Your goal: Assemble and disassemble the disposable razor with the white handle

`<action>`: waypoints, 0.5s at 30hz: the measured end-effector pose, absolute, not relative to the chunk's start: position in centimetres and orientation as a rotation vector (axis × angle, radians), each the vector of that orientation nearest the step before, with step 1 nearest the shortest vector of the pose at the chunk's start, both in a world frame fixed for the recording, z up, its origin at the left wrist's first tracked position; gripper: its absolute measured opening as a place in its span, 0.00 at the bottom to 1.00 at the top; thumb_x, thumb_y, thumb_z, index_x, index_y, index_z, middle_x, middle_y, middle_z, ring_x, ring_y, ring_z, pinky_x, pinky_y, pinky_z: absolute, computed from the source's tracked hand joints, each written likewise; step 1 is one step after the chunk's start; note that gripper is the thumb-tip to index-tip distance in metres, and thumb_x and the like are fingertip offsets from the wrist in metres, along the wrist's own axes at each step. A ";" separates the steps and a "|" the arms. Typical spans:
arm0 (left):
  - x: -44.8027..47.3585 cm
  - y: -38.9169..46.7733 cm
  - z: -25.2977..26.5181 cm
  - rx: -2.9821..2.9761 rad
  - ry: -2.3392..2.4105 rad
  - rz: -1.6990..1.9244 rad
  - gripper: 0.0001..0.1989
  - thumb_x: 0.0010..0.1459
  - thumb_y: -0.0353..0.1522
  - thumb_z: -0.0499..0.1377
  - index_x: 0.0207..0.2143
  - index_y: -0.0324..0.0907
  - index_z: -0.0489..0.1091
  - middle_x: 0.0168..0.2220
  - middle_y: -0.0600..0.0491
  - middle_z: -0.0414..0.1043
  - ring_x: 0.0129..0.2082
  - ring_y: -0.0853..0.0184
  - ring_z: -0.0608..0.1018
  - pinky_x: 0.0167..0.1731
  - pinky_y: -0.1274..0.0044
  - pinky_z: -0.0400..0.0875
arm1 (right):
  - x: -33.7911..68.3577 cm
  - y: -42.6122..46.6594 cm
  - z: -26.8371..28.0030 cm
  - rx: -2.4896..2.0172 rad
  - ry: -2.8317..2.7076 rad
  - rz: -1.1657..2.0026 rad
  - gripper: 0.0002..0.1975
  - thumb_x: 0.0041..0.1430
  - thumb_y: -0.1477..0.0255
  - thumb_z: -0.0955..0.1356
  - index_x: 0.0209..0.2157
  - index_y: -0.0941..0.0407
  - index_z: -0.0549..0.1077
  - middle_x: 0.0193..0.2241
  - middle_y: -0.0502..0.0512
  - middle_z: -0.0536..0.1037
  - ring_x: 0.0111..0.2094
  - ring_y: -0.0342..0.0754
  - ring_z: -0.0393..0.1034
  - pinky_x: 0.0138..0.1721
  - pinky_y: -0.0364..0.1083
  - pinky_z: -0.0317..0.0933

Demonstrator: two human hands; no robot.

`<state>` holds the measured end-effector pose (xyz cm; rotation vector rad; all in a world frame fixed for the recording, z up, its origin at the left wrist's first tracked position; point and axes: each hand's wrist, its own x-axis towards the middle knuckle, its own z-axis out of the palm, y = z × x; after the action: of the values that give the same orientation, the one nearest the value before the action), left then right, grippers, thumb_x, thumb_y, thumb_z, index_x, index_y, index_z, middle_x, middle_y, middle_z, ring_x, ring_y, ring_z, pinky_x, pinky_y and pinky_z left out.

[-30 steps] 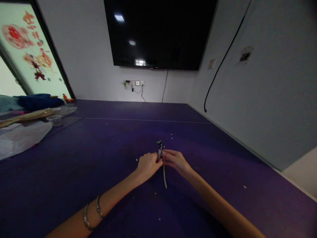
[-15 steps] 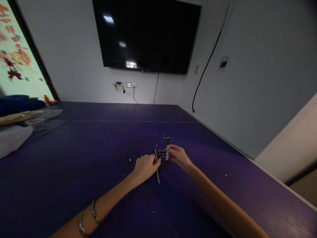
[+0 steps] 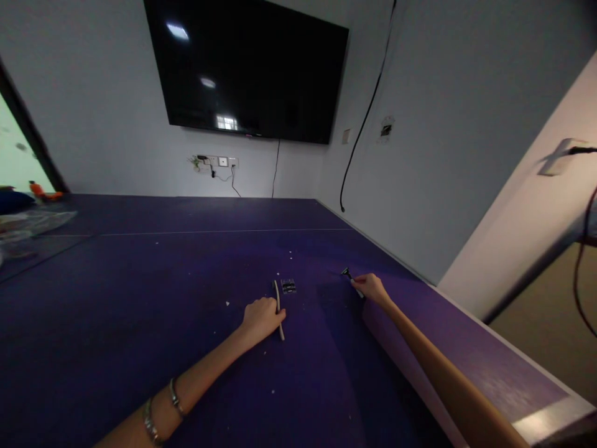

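Note:
My left hand [image 3: 262, 318] is closed, with its thumb over a slim, pale, toothbrush-like stick [image 3: 281, 330] that points away from me on the purple surface. A dark patch shows beside the stick's far end; its exact kind is not clear. To the right of that end lies a small clear pack [image 3: 288, 286] with dark pieces in it, touched by neither hand. Farther right, my right hand [image 3: 372, 287] pinches a razor [image 3: 359, 291] by its pale handle. The razor's dark head tilts up to the left, away from the fingers.
White specks dot the purple tabletop [image 3: 153, 298]. Plastic bags [image 3: 41, 221] and an orange object [image 3: 44, 191] are at the far left. A black cable [image 3: 361, 127] hangs by the right wall, and a television [image 3: 252, 68] is on the wall ahead.
My right hand has moved right with the razor, away from the clear pack, and the razor has tipped from upright to slanted. The left hand stays on the stick. The view has turned right.

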<state>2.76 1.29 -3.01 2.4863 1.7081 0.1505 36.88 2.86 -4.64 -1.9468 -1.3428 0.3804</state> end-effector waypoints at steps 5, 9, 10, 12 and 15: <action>3.2 1.5 -3.3 2.475 1.716 0.130 0.17 0.57 0.39 0.49 0.31 0.39 0.74 0.32 0.46 0.76 0.35 0.58 0.78 0.33 0.72 0.69 | 36.9 2.8 -5.3 -2.038 -1.430 0.254 0.08 0.43 0.75 0.67 0.24 0.58 0.79 0.22 0.55 0.78 0.29 0.50 0.73 0.29 0.41 0.59; 3.4 1.5 -3.3 2.454 1.719 0.104 0.16 0.57 0.37 0.49 0.32 0.39 0.74 0.33 0.45 0.76 0.36 0.58 0.78 0.33 0.72 0.69 | 36.5 2.9 -5.3 -2.067 -1.477 0.208 0.08 0.44 0.76 0.66 0.23 0.60 0.79 0.23 0.59 0.78 0.29 0.52 0.73 0.29 0.42 0.59; 3.4 1.5 -3.3 2.449 1.726 0.105 0.16 0.57 0.36 0.49 0.32 0.39 0.74 0.33 0.45 0.76 0.36 0.58 0.78 0.33 0.72 0.69 | 36.5 2.9 -5.3 -2.066 -1.483 0.203 0.08 0.44 0.77 0.66 0.23 0.60 0.79 0.23 0.60 0.78 0.30 0.53 0.73 0.30 0.43 0.59; 3.2 1.5 -3.2 2.448 1.741 0.119 0.15 0.57 0.36 0.49 0.32 0.38 0.74 0.34 0.45 0.76 0.36 0.59 0.78 0.33 0.72 0.69 | 36.4 2.7 -5.0 -2.051 -1.483 0.197 0.08 0.44 0.77 0.66 0.22 0.60 0.78 0.23 0.61 0.78 0.31 0.54 0.73 0.31 0.43 0.59; 2.7 1.6 -2.9 2.461 1.756 0.158 0.16 0.57 0.35 0.48 0.32 0.38 0.74 0.34 0.46 0.76 0.35 0.59 0.78 0.33 0.73 0.68 | 35.7 2.5 -4.3 -1.985 -1.476 0.196 0.07 0.43 0.78 0.67 0.22 0.60 0.78 0.26 0.62 0.78 0.36 0.54 0.72 0.35 0.44 0.60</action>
<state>2.75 1.58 -2.88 2.4606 1.7558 0.1579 35.73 2.51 -4.29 -1.9855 -1.4756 0.1965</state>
